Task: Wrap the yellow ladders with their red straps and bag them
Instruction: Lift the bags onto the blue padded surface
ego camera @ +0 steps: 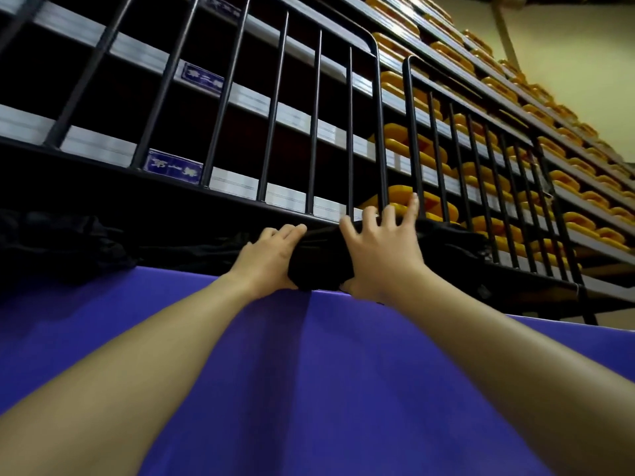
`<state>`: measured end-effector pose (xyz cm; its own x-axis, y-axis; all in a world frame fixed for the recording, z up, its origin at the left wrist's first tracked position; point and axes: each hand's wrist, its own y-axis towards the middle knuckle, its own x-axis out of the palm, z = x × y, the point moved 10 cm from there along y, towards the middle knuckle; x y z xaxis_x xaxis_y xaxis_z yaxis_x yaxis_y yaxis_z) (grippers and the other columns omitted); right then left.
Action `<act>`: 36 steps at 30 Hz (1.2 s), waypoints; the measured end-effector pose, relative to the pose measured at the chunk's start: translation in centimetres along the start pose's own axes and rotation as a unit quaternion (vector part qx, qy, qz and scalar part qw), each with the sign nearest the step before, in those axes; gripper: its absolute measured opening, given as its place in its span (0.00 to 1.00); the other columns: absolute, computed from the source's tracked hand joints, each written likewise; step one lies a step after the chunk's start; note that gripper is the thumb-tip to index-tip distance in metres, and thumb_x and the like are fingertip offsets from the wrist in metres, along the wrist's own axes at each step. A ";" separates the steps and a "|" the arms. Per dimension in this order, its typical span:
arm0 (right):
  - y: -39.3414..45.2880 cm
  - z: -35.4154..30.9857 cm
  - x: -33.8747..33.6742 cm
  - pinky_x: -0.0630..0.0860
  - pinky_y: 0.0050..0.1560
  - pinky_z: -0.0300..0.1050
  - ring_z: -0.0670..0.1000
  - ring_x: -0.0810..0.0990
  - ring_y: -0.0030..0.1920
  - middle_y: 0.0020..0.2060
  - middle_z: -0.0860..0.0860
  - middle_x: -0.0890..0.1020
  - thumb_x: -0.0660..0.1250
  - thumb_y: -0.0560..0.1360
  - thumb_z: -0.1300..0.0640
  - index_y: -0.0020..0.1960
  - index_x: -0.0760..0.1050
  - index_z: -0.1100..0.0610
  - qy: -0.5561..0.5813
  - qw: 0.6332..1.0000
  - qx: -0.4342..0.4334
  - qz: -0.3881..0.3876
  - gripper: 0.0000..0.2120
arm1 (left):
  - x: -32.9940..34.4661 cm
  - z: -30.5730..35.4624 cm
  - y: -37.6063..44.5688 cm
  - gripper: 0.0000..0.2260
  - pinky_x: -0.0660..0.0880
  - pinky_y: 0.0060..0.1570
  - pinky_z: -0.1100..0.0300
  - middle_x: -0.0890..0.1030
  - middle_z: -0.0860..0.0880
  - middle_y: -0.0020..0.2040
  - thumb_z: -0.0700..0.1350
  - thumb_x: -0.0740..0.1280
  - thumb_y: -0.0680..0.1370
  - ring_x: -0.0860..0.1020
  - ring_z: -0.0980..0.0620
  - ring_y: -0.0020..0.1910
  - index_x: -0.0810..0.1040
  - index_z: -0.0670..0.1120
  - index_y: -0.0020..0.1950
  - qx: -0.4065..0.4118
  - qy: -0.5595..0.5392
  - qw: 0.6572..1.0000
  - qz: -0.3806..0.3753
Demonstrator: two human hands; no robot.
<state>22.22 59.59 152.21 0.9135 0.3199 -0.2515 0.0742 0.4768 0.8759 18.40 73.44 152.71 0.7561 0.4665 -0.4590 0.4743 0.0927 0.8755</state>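
Both your arms reach forward over the purple surface (309, 389) to its far edge, where a black bag (321, 266) lies. Your left hand (266, 257) holds the left side of the bag, with the fingers curled over its top and the thumb below at the edge of the surface. Your right hand (383, 250) lies on the right side of the bag, with the fingers spread and nearly straight, and the fingertips reach up to the lower bar of the black metal railing (275, 108) that stands just behind the far edge. Whether the thumb of this hand grips the bag from below, you cannot tell from this view. More black fabric (68, 245) lies along the far edge to the left, well apart from your hands. Behind the railing stand grey shelves (240, 97) with blue labels (171, 165). Many yellow ladders (422, 201) are stacked on the shelves at the right, and the nearest stack is just behind your right fingertips. What the bag contains is hidden, and red straps are too small to make out.
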 end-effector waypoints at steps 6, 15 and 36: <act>0.1 -0.4 1.8 0.70 0.56 0.61 0.62 0.70 0.61 0.62 0.58 0.70 0.70 0.68 0.40 0.69 0.62 0.55 0.095 0.995 0.028 -0.028 0.36 | 1.1 -0.7 0.5 0.40 0.69 0.64 0.44 0.67 0.54 0.70 0.52 0.77 0.68 0.67 0.49 0.69 0.60 0.52 0.75 0.035 -0.046 0.995 -0.079; 1.5 -1.1 -0.5 0.72 0.55 0.55 0.58 0.73 0.58 0.57 0.57 0.73 0.70 0.69 0.42 0.65 0.69 0.58 0.124 0.991 0.048 -0.012 0.30 | -1.4 5.2 0.5 0.41 0.71 0.58 0.54 0.76 0.51 0.62 0.57 0.78 0.63 0.75 0.48 0.60 0.64 0.48 0.70 0.103 -0.009 0.995 -0.016; -2.2 0.1 -2.2 0.71 0.36 0.48 0.56 0.75 0.47 0.45 0.52 0.77 0.66 0.75 0.43 0.52 0.72 0.60 0.497 0.813 0.087 0.291 0.20 | -5.8 4.2 -5.3 0.32 0.73 0.29 0.56 0.80 0.44 0.40 0.46 0.80 0.57 0.78 0.43 0.36 0.77 0.35 0.57 0.180 0.160 0.951 0.194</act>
<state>20.08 57.75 150.86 0.0451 0.9946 0.0934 -0.1197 -0.0874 0.9890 13.39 66.53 150.05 0.7573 0.6530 0.0090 0.3542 -0.4222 0.8344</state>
